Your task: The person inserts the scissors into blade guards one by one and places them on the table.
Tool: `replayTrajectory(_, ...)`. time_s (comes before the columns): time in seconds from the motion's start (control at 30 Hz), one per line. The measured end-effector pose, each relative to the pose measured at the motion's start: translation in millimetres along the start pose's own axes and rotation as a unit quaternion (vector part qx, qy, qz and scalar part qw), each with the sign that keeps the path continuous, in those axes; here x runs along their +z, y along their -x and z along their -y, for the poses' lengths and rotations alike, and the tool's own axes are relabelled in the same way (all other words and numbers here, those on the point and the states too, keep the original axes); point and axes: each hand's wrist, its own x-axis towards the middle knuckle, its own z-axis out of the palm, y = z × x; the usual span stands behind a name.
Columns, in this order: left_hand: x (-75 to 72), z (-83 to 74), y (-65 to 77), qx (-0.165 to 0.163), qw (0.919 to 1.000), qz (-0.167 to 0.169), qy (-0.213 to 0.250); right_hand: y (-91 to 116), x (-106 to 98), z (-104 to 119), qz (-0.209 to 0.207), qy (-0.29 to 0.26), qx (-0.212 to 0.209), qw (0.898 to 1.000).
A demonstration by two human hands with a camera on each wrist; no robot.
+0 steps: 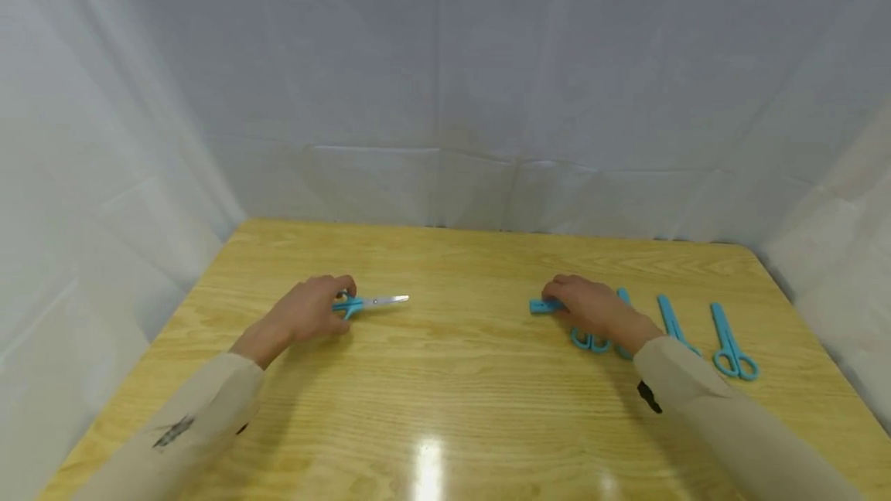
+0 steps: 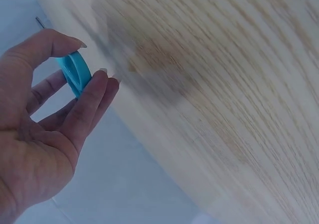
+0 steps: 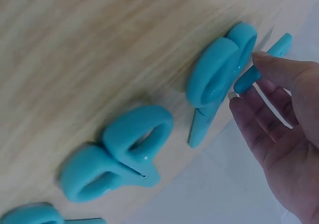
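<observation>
My left hand (image 1: 315,308) grips a pair of scissors (image 1: 376,301) by the turquoise handles, at the left of the table. In the head view the bare metal blades point right, held together. In the left wrist view, thumb and fingers pinch the turquoise handle loops (image 2: 76,73), while most of the blades are hidden. Right of the middle, my right hand (image 1: 587,304) pinches a turquoise blade cover (image 1: 543,306) between thumb and fingers. That cover (image 3: 281,46) shows whole in the right wrist view, apart from where the fingers overlap it.
Several sheathed turquoise scissors lie near my right hand. One pair (image 1: 590,342) sits just below the hand, another (image 1: 623,297) is partly behind the wrist. Farther right lie a pair (image 1: 671,322) overlapped by the sleeve and a fully visible pair (image 1: 727,340). White sheeting (image 1: 445,99) hangs behind the wooden table (image 1: 452,269).
</observation>
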Motion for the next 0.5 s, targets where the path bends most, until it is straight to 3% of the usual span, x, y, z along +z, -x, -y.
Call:
replayTrajectory(0.2, 1.2, -6.3, 7.0, 0.0, 1.0, -0.006, 0.002, 6.7, 0.9, 6.8, -0.021, -0.015, 0.006, 1.0)
replayTrajectory(0.5, 2.6, -21.7, 9.5, 0.026, 0.9994, -0.02, -0.002, 10.6, -1.0, 17.9, -0.049, -0.024, 0.013, 0.998)
